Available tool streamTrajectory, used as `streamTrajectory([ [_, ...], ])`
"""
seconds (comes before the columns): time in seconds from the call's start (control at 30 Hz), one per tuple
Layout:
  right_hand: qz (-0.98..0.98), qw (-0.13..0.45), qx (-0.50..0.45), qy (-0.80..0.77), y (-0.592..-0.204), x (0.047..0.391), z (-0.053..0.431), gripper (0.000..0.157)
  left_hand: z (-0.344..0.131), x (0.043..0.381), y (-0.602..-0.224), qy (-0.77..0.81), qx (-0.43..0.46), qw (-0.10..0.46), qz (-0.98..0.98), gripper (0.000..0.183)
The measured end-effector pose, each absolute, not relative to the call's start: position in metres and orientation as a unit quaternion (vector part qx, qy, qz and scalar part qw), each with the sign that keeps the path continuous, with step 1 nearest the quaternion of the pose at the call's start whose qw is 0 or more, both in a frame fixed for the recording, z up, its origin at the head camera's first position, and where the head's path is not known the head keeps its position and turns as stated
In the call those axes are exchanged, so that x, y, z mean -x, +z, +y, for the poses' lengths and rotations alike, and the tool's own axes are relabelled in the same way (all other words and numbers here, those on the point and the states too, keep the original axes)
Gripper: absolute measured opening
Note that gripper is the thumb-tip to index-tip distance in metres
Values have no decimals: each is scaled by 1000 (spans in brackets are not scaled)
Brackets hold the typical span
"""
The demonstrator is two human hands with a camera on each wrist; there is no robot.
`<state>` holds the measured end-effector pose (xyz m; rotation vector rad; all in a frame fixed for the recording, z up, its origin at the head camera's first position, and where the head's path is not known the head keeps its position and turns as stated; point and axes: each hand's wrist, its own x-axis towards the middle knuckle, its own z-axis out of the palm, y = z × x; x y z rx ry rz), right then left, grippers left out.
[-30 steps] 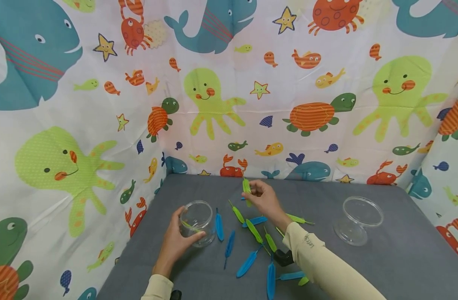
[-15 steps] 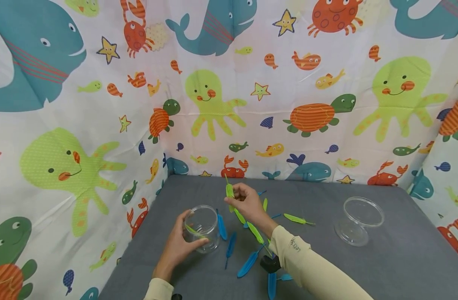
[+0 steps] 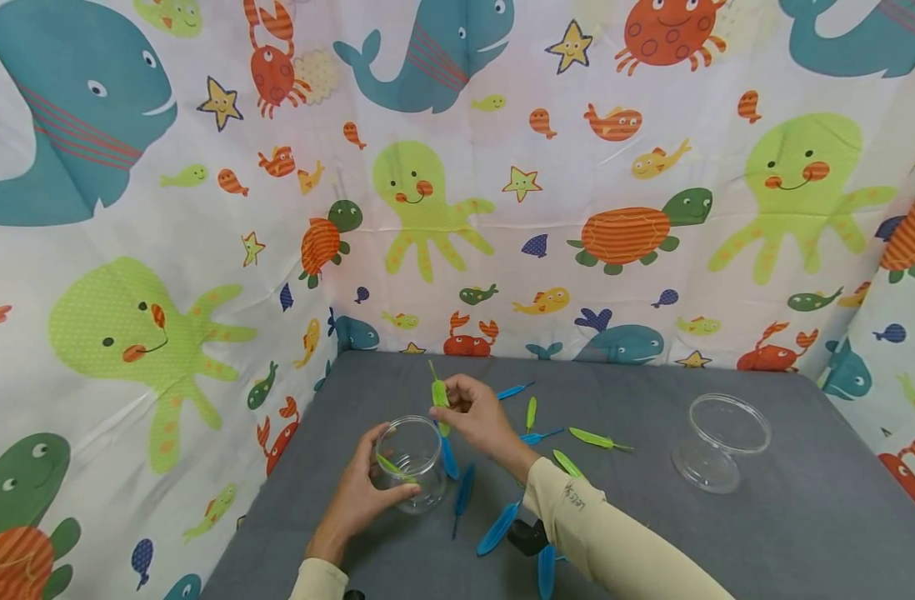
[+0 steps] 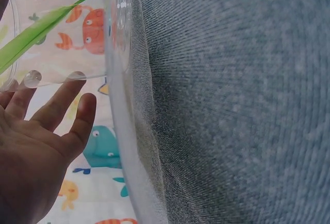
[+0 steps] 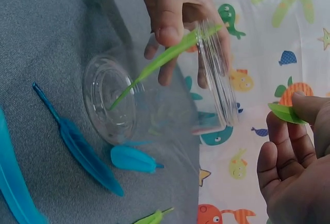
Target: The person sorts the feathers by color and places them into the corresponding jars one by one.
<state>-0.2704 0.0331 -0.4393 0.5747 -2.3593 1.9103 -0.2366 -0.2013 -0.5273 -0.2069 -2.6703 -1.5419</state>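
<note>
My left hand (image 3: pixel 356 500) grips a clear jar (image 3: pixel 430 471) by its side, thumb in front and fingers round the far left. Inside the jar leans one green feather (image 5: pixel 167 56), quill end down at the base in the right wrist view. Between thumb and fingers, my right hand (image 3: pixel 483 419) pinches another green feather (image 3: pixel 439 393) upright, just above and behind the jar's rim. The right wrist view has this feather (image 5: pixel 287 113) outside the jar's mouth, apart from it. Loose blue feathers (image 3: pixel 497 530) and green feathers (image 3: pixel 596 438) lie right of the jar, some hidden under my right arm.
A second clear container (image 3: pixel 708 462) with a wide round rim stands at the right of the grey-covered table (image 3: pixel 787 533). White cloth printed with sea animals (image 3: pixel 502 225) walls the back and sides. Blue feathers (image 5: pixel 90 154) lie close by the held jar.
My right hand has moved left with the green feather, from over the loose feathers to near the jar's rim. The jar has shifted slightly right and nearer in my left hand.
</note>
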Motion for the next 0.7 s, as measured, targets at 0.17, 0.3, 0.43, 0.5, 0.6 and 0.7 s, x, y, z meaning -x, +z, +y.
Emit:
streamTrajectory([
  [0.17, -769, 17, -200, 607, -439, 269, 27, 19, -201, 237, -527, -505, 69, 19, -860, 105],
  [0.3, -767, 3, -200, 609, -439, 267, 23, 17, -200, 237, -527, -511, 74, 15, -856, 105],
  [0.43, -764, -5, -205, 612, -438, 265, 22, 20, -201, 238, -527, -515, 80, 17, -853, 106],
  [0.5, -760, -8, -214, 614, -439, 264, 22, 21, -201, 238, -528, -518, 81, 17, -852, 106],
  [0.6, -753, -9, -227, 617, -439, 263, 23, 22, -202, 238, -528, -518, 82, 19, -851, 107],
  [0.7, -751, -10, -233, 618, -439, 263, 25, 21, -203, 238, -528, -516, 81, 21, -852, 106],
])
